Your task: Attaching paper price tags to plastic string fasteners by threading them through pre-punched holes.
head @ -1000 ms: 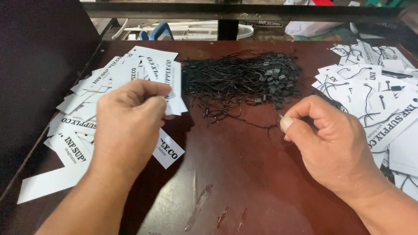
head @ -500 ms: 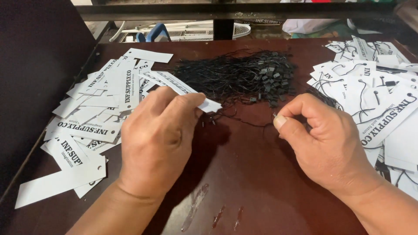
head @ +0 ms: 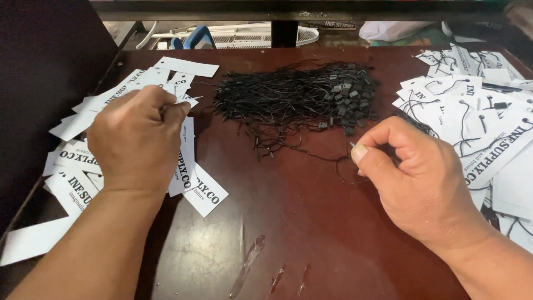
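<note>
My left hand (head: pixel 139 139) is closed on a white paper tag (head: pixel 183 100) over the loose pile of white printed tags (head: pixel 72 178) on the left of the dark red table (head: pixel 311 222). My right hand (head: pixel 416 178) pinches the tip of a thin black string (head: pixel 338 166) between thumb and forefinger; the string trails back to the heap of black strings with small plastic locks (head: pixel 300 100) at the table's middle rear.
A spread of white tags with black strings attached (head: pixel 477 111) covers the right side. A dark panel (head: pixel 39 83) stands along the left edge. A white wire fan guard (head: pixel 244 36) and a blue object lie beyond the far edge.
My left hand moved right with a tag toward the strings, then drew back left over the tag pile. My right hand shifted slightly, still pinching the string.
</note>
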